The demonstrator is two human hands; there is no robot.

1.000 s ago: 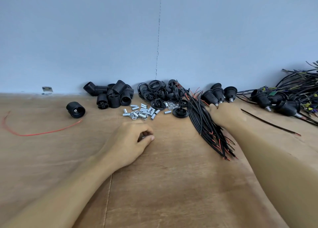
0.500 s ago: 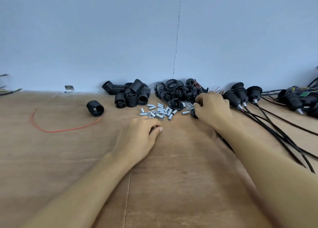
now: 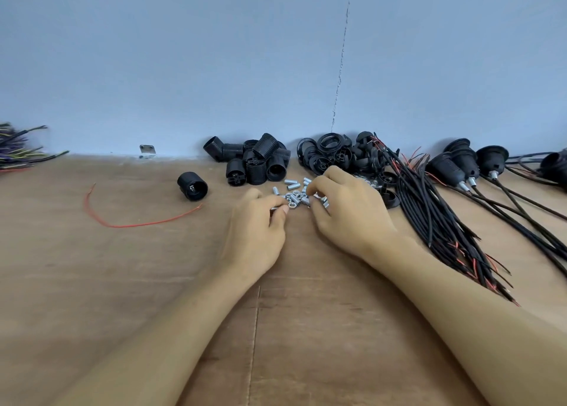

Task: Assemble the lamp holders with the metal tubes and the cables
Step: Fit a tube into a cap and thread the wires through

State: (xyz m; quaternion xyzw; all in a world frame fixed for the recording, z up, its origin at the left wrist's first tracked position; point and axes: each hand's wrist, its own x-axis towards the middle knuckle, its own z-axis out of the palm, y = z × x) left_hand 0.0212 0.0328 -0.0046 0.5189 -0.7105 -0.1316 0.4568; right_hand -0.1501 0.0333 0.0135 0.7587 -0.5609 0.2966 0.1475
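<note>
A: Lamp holders point(image 3: 254, 163) first: where are they?
B: Heaped at the far edge of the wooden surface point(image 3: 122, 283), against the blue wall, a little left of centre. All black and ribbed, lying every which way.
A: And the biggest thing on that surface?
B: The bundle of black cables point(image 3: 429, 209), with red cores showing at the ends. It fans from the far wall toward the near right. Further right, three fitted holders point(image 3: 460, 165) lie on their sides, each with a cable attached and a metal stub poking out.
A: Between the heap and the bundle?
B: A pile of black rings and caps point(image 3: 331, 154), just right of the holder heap and touching the cables.
A: The hands?
B: The left hand point(image 3: 256, 237) is near the centre, fingers curled, thumb and forefinger pinching a metal tube point(image 3: 274, 208). The right hand point(image 3: 349, 212) is just beside it, its fingers bent down into the scatter of metal tubes point(image 3: 291, 185). Whether they pinch one I cannot tell.
A: Smaller things?
B: A lone holder point(image 3: 192, 186) on its side, left of the heap and apart from it. A loose red wire point(image 3: 135, 223) curves on the near side of it. Small nuts point(image 3: 291, 203) are mixed in with the tubes
</note>
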